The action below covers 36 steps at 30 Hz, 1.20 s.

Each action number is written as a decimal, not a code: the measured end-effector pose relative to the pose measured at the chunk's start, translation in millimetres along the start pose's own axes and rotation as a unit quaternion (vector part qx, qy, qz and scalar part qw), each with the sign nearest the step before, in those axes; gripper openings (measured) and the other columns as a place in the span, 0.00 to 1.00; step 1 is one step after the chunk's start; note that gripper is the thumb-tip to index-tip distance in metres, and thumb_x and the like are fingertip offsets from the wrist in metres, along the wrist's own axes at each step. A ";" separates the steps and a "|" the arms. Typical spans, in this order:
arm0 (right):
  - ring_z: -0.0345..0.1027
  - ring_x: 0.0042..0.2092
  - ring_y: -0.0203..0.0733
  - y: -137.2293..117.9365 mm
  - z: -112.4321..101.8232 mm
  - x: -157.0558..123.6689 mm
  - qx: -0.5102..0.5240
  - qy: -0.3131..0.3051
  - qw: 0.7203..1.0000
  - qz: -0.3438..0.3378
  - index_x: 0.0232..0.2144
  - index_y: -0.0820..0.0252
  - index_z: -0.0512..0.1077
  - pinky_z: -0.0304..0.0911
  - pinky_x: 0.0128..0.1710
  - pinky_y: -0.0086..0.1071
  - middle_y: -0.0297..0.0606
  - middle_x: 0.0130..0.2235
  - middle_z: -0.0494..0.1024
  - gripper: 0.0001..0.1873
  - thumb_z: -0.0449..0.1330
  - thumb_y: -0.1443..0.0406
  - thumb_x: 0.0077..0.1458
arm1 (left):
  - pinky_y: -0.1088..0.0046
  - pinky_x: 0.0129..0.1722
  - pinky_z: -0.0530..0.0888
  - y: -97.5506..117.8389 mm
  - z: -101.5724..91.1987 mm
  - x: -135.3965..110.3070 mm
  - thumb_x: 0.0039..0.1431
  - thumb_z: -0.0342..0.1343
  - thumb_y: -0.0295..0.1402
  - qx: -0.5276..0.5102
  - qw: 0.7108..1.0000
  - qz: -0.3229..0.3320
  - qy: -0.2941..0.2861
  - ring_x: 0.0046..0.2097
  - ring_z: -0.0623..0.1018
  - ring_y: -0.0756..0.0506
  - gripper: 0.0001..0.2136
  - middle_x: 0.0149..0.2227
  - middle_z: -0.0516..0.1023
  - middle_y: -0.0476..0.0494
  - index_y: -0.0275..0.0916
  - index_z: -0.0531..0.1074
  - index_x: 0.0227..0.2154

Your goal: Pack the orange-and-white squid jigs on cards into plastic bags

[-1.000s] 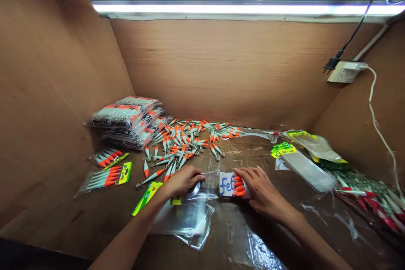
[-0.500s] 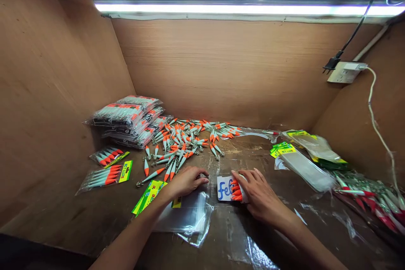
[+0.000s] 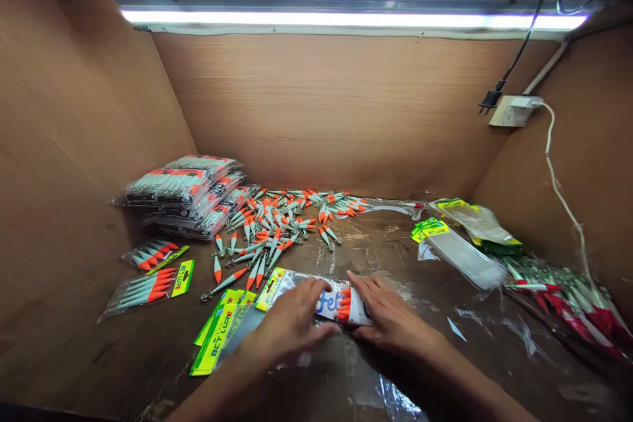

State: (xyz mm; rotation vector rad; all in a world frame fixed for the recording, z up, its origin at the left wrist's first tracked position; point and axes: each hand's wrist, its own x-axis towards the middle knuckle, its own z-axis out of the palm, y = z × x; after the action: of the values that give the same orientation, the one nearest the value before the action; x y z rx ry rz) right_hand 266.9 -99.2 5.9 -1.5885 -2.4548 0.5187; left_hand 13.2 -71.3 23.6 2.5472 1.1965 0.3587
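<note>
My left hand [image 3: 293, 318] is closed on a clear plastic bag [image 3: 297, 279] with a yellow and green header card [image 3: 270, 289]. Its fingertips reach the end of a white card [image 3: 326, 304] with blue handwriting. My right hand [image 3: 393, 316] is wrapped round that card and a bunch of squid lures, whose orange tips [image 3: 343, 303] point left over it. The bag's mouth seems to meet the card; how far it overlaps is unclear. Under my left forearm lie more header-card bags [image 3: 217, 343].
Loose squid lures [image 3: 277, 221] are heaped behind my hands. Packed lure bundles [image 3: 173, 188] are stacked at the left, with filled bags [image 3: 148, 290] before them. At the right lie flat bags [image 3: 465, 257], red and white lures [image 3: 568, 297] and a hanging white cable [image 3: 556, 171].
My left hand has lifted a header-card bag from the pile and brought it to the card and lures. My right hand still holds these. The camera view has shifted slightly.
</note>
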 end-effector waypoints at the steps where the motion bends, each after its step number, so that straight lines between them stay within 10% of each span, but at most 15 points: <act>1: 0.48 0.63 0.44 -0.2 1.0 0.3 0.008 -0.002 1.000 0.004 0.72 0.53 0.38 0.48 0.66 0.36 0.40 0.66 0.49 0.54 0.62 0.54 0.52 | 0.65 0.44 0.69 7.8 7.5 -4.8 0.50 0.67 0.49 0.015 1.000 -0.009 -0.001 0.47 0.72 0.40 0.30 0.48 0.70 0.44 0.44 0.65 0.52; 6: 0.49 0.64 0.42 0.4 1.7 3.4 0.048 0.003 0.999 0.013 0.72 0.48 0.33 0.48 0.66 0.34 0.37 0.66 0.49 0.57 0.64 0.53 0.52 | 0.64 0.42 0.69 27.1 33.1 -10.9 0.65 0.52 0.35 0.088 0.993 -0.069 0.024 0.45 0.71 0.40 0.06 0.43 0.71 0.42 0.41 0.67 0.43; 17: 0.50 0.63 0.37 -0.8 -2.8 3.7 0.064 0.023 0.997 -0.033 0.71 0.47 0.36 0.51 0.67 0.32 0.38 0.64 0.52 0.54 0.64 0.58 0.52 | 0.67 0.38 0.65 26.8 37.4 -8.4 0.67 0.47 0.35 0.085 0.994 -0.058 0.034 0.43 0.71 0.41 0.06 0.41 0.73 0.42 0.42 0.68 0.42; 27: 0.46 0.66 0.38 -0.3 -9.9 4.7 0.016 0.035 0.993 -0.108 0.52 0.48 0.71 0.51 0.68 0.36 0.30 0.66 0.47 0.17 0.57 0.61 0.61 | 0.69 0.33 0.59 11.4 32.4 -0.8 0.64 0.46 0.30 0.053 0.981 -0.166 0.089 0.34 0.73 0.45 0.04 0.34 0.73 0.44 0.40 0.66 0.34; 36: 0.48 0.65 0.38 2.2 -10.1 3.0 -0.009 0.022 0.995 -0.094 0.53 0.54 0.70 0.52 0.68 0.37 0.34 0.64 0.52 0.18 0.57 0.62 0.60 | 0.70 0.36 0.63 12.3 37.4 -4.2 0.65 0.47 0.32 -0.008 0.987 -0.113 0.114 0.37 0.73 0.45 0.05 0.35 0.72 0.44 0.40 0.66 0.34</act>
State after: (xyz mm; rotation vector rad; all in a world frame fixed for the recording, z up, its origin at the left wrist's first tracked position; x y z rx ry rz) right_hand 270.8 -93.7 14.2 -1.3403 -2.5469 0.4281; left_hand 32.2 -88.2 -6.7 2.3713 1.5399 0.6145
